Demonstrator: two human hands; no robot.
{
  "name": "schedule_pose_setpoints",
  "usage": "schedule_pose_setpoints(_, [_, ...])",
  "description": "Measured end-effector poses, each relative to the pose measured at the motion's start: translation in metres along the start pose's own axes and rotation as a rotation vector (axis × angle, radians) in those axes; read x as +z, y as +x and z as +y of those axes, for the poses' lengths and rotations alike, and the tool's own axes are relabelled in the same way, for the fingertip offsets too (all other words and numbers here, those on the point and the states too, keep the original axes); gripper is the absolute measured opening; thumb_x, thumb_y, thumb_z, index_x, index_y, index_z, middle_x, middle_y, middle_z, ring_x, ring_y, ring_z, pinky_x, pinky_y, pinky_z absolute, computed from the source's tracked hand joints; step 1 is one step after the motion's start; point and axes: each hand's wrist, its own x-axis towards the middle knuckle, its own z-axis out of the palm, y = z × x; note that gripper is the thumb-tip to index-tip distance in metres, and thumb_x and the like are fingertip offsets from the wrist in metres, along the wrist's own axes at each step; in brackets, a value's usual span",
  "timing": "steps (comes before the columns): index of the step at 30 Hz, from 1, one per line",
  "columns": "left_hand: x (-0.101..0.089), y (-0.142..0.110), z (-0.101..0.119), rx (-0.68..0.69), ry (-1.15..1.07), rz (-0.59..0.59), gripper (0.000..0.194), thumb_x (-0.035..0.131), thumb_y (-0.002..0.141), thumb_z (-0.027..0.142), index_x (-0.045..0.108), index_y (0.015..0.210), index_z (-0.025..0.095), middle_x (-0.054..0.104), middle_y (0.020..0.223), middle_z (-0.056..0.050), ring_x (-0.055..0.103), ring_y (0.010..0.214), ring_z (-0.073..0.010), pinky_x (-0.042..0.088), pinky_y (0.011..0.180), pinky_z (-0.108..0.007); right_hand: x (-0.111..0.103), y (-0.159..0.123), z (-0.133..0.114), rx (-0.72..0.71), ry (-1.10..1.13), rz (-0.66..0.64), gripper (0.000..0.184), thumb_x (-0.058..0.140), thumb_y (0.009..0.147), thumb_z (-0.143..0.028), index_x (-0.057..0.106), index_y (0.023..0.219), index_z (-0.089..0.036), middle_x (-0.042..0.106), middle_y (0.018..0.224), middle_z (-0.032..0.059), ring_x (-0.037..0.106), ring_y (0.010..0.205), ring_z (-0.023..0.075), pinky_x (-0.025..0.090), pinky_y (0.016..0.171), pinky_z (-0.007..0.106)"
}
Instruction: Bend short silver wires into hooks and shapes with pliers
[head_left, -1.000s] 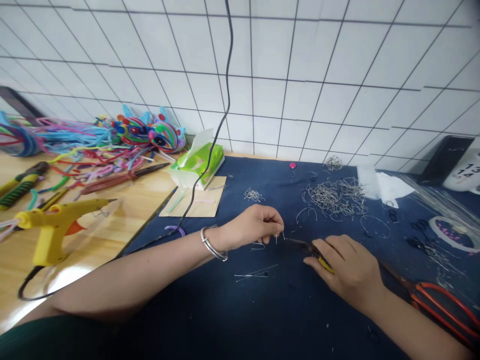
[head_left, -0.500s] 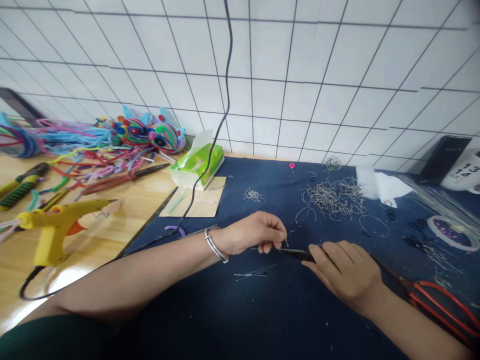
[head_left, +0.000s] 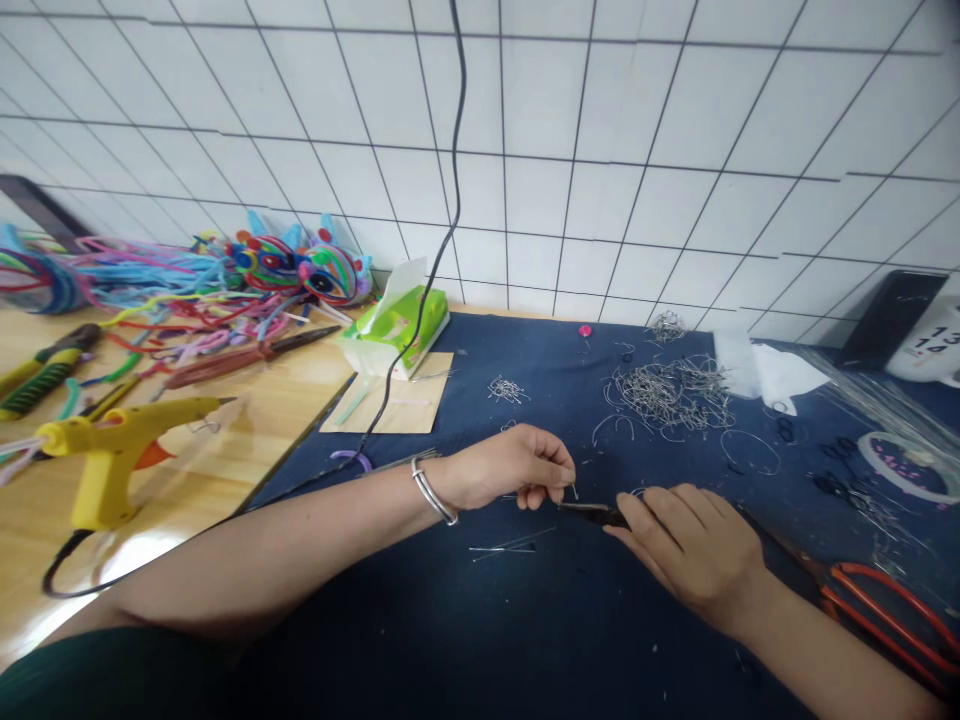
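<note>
My left hand, with a silver bangle at its wrist, pinches a short piece of thin wire between thumb and fingers. My right hand is wrapped round a pair of dark, narrow-jawed pliers. The jaw tips point left and meet the left fingertips, where the wire is; whether they grip it is too small to tell. Several straight wires lie on the dark blue cloth below the hands. Beyond them are a small heap of bent wire pieces and a larger tangle of wire.
Red-handled scissors lie by my right forearm. A yellow glue gun, pliers with green-yellow grips and coloured pipe cleaners lie left. A black cord hangs past a green tissue pack. A round tub stands right.
Both hands stay almost where they were. The plier tips have shifted very slightly downward at the left fingertips.
</note>
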Motion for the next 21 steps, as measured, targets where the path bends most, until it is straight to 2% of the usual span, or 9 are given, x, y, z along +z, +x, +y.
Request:
schedule_pose_setpoints(12, [0.004,-0.003,0.004,0.028,0.079,0.031,0.017,0.056,0.074,0.03,0.056,0.077,0.013,0.056,0.063,0.001,0.044,0.044,-0.0037,0.034,0.041,-0.016,-0.002,0.0,-0.001,-0.002,0.049,-0.038,0.028,0.058,0.076,-0.033,0.057,0.099,-0.017,0.058,0.078,0.0035,0.049,0.07,0.0162,0.038,0.063,0.03])
schedule_pose_setpoints(16, [0.006,-0.004,0.006,0.081,0.191,0.081,0.017,0.052,0.077,0.03,0.055,0.079,0.014,0.056,0.064,0.001,0.046,0.046,-0.0042,0.036,0.043,-0.017,0.0,0.001,-0.004,0.044,0.126,-0.074,0.024,0.055,0.078,-0.032,0.057,0.096,-0.016,0.056,0.072,0.0033,0.048,0.066,0.015,0.039,0.061,0.029])
schedule_pose_setpoints(21, [0.011,-0.009,0.009,0.212,0.448,0.176,0.015,0.047,0.08,0.028,0.054,0.078,0.015,0.055,0.065,0.001,0.048,0.049,-0.0048,0.038,0.048,-0.017,0.004,0.003,-0.008,0.155,0.291,-0.122,0.022,0.051,0.08,-0.031,0.057,0.095,-0.016,0.055,0.074,0.0049,0.052,0.069,0.0151,0.041,0.061,0.027])
